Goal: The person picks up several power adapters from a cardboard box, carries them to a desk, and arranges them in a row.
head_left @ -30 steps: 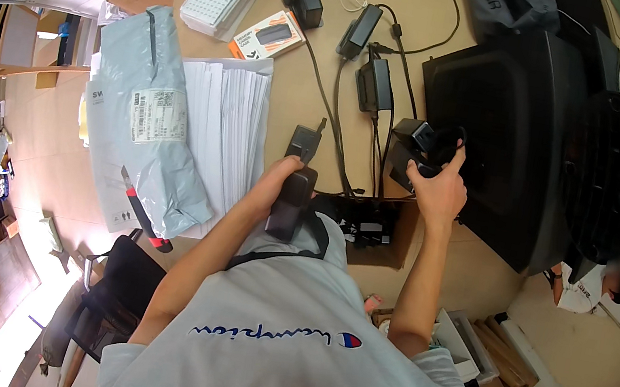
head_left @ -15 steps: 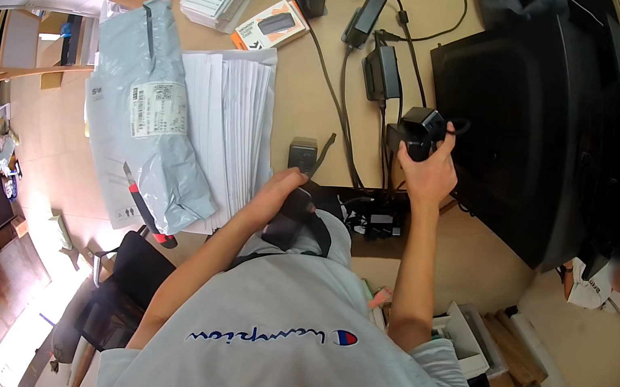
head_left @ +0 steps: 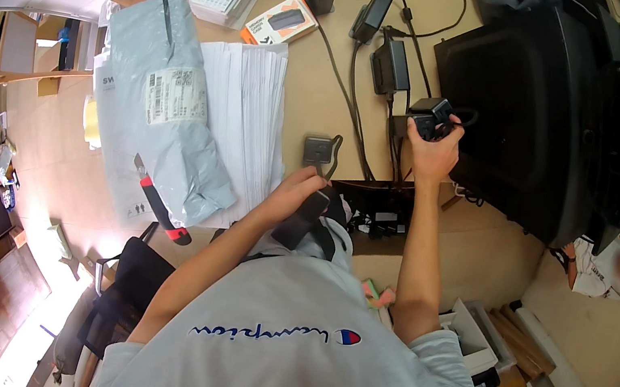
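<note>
At the desk's front edge, my left hand (head_left: 300, 192) is closed on a wide black strap (head_left: 301, 221) that hangs down over my lap. Just beyond its fingertips lies a small dark square device (head_left: 319, 150) with a short black loop beside it. My right hand (head_left: 435, 155) grips a black boxy device (head_left: 427, 115) between thumb and fingers, over the right part of the desk next to a large black monitor (head_left: 503, 119). A black loop sticks out at that device's right side. What exactly the device is cannot be made out.
Several black power adapters (head_left: 390, 66) with cables run across the desk (head_left: 311, 87). To the left lie a grey plastic parcel (head_left: 177, 106), a paper stack (head_left: 239, 100), a red-black utility knife (head_left: 160, 208) and a small orange-white box (head_left: 280, 20). Another person (head_left: 592, 269) is at far right.
The boxy device in my right hand has turned and come a little closer to the monitor. My left hand stays by the desk edge; the whole view has shifted slightly.
</note>
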Motion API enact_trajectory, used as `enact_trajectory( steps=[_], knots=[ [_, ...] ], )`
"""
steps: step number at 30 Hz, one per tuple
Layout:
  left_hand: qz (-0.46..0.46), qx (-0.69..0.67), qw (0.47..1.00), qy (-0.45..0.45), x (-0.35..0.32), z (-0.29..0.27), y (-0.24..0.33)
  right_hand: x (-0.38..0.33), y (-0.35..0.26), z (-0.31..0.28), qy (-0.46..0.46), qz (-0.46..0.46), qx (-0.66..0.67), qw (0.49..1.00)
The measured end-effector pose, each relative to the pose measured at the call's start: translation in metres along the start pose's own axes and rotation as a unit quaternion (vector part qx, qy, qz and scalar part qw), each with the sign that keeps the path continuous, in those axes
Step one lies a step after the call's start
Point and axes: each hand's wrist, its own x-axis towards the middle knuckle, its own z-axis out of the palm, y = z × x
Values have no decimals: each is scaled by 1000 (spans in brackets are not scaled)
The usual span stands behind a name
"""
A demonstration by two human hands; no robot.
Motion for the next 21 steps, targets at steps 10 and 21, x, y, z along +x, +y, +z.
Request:
enact_trajectory(
  steps=[10,21],
  knots=[
    [41,-10,997,69,10,-7,-31,12,19,7,25,105,164,981],
    [-4,-76,995,70,4,0,-13,7,-2,-15,-75,57,70,993]
  ],
)
